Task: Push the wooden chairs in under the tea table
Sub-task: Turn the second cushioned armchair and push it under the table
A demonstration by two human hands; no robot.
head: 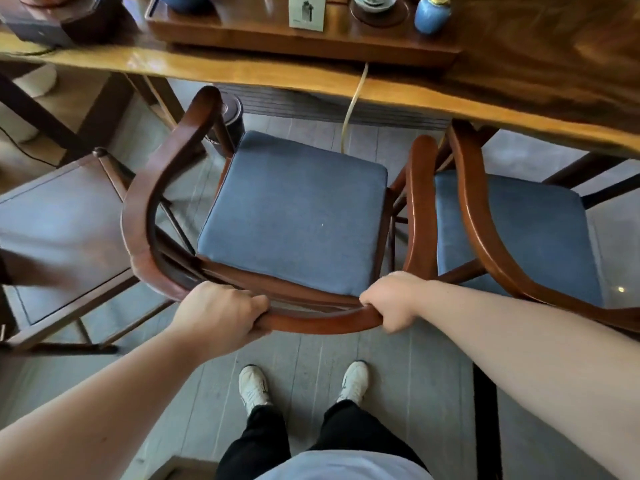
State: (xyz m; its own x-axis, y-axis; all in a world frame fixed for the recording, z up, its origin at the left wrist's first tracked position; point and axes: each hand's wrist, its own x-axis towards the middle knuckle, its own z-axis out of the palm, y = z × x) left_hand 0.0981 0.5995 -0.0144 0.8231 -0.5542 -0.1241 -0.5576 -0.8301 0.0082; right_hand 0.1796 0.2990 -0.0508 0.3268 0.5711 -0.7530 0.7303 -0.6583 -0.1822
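A wooden armchair with a curved rail (152, 188) and a blue seat cushion (294, 213) stands in front of me, facing the tea table (242, 69). Its front sits just short of the table's near edge. My left hand (218, 311) grips the back of the curved rail on the left. My right hand (393, 299) grips the same rail on the right. A second wooden armchair (474, 216) with a blue cushion stands close on the right, its front under the table edge.
A low wooden stool or side table (69, 244) stands at the left. On the tea table are a wooden tray (277, 36), a blue jar (431, 13), a cup and a card. A pale hose (353, 105) hangs under the table. My feet are on grey floorboards.
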